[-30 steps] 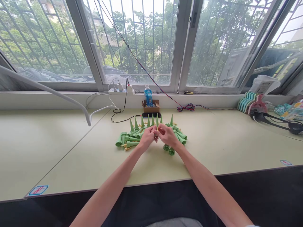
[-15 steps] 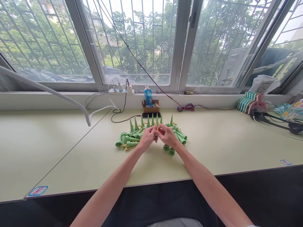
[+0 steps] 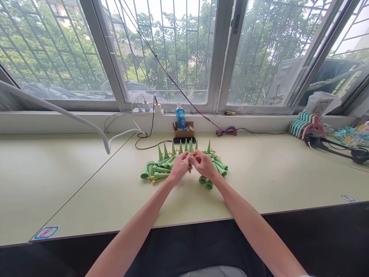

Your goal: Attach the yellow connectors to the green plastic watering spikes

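My left hand [image 3: 181, 164] and my right hand [image 3: 203, 164] meet over the middle of the table, fingers closed around a green plastic watering spike [image 3: 190, 146]. Its tapered tip points up, and a bit of yellow shows between the fingertips; the spike's lower end is hidden by the hands. Behind them, several similar green spikes [image 3: 160, 154] stand upright in a row. More spikes [image 3: 161, 175] with yellow valves lie in a pile beside my left hand. Another pile of spikes [image 3: 220, 168] is by my right hand, with two green caps [image 3: 208, 185] near the wrist.
A dark phone [image 3: 184, 141] on a cable lies behind the row, before a small cardboard box [image 3: 184, 132] with a blue-labelled bottle [image 3: 180, 116]. A white metal arm [image 3: 72, 115] crosses the left side. Hangers [image 3: 305, 125] and a black headset strap [image 3: 331, 146] lie far right.
The fingers of both hands shift slightly around the spike, whose tip tilts a little and sits slightly lower. Everything else stays in place.
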`<control>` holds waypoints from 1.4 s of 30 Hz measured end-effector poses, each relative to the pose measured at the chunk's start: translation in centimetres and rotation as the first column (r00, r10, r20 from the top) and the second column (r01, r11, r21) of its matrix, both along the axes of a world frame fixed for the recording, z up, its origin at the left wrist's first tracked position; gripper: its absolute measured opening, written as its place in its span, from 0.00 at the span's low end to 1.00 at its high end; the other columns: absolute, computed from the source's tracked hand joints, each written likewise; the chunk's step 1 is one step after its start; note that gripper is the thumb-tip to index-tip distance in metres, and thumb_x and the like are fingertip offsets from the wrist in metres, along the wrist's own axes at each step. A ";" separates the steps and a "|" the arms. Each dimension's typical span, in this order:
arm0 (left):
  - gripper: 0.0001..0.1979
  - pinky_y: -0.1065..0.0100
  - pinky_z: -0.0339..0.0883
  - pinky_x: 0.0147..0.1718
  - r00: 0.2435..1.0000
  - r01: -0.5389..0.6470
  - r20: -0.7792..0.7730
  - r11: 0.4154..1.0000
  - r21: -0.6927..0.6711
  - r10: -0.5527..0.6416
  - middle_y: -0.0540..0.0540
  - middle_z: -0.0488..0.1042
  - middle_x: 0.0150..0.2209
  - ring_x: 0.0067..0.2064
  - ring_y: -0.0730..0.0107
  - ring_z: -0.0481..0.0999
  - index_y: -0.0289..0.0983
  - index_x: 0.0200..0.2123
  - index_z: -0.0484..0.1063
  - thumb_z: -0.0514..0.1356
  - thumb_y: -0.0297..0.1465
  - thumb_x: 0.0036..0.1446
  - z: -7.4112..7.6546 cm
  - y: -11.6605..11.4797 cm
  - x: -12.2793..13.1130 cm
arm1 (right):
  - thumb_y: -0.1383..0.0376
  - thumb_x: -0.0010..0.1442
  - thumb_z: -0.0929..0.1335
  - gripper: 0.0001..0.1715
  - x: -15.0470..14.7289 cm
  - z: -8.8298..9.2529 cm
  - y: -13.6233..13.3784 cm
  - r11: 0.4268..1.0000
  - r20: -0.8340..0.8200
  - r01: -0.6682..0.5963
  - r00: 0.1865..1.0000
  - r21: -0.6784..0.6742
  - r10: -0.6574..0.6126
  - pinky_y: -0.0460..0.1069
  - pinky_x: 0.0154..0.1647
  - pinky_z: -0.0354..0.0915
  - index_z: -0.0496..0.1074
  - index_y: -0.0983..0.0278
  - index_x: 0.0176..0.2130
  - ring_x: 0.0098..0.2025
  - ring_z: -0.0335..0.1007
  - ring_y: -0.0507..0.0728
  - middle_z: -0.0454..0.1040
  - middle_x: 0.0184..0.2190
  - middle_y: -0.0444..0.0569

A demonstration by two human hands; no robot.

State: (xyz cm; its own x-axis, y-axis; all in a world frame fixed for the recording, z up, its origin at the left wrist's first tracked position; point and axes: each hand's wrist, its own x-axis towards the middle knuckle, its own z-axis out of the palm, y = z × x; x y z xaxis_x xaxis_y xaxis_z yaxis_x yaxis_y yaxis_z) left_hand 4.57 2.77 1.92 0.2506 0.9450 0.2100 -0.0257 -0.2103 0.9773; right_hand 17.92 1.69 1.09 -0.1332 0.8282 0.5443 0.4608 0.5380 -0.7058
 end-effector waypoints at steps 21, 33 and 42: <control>0.05 0.72 0.58 0.21 0.948 -0.138 -0.236 0.941 0.308 0.216 0.45 0.77 0.31 0.22 0.71 0.69 0.38 0.29 0.75 0.65 0.33 0.48 -0.7 0.1 -0.2 | 0.48 0.65 0.56 0.28 0.7 -0.3 1.2 0.935 -0.069 0.349 0.936 0.057 -0.345 0.47 0.23 0.47 0.52 0.61 0.21 0.19 0.46 0.51 0.54 0.15 0.40; 0.04 0.72 0.57 0.20 0.901 -0.098 -0.377 0.947 0.306 0.215 0.45 0.78 0.33 0.20 0.71 0.69 0.39 0.26 0.68 0.62 0.28 0.49 -1.0 -0.1 -0.2 | 0.50 0.65 0.56 0.27 0.6 -0.3 1.1 0.933 -0.068 0.354 0.934 0.057 -0.351 0.47 0.24 0.47 0.51 0.61 0.21 0.19 0.45 0.51 0.54 0.15 0.40; 0.09 0.71 0.59 0.22 0.915 -0.078 -0.355 0.949 0.305 0.189 0.46 0.77 0.30 0.27 0.64 0.75 0.40 0.23 0.64 0.63 0.28 0.47 -1.0 -0.1 -0.1 | 0.51 0.65 0.57 0.26 0.7 -0.3 1.2 0.935 -0.074 0.349 0.936 0.060 -0.344 0.47 0.24 0.47 0.51 0.61 0.21 0.20 0.45 0.51 0.54 0.15 0.40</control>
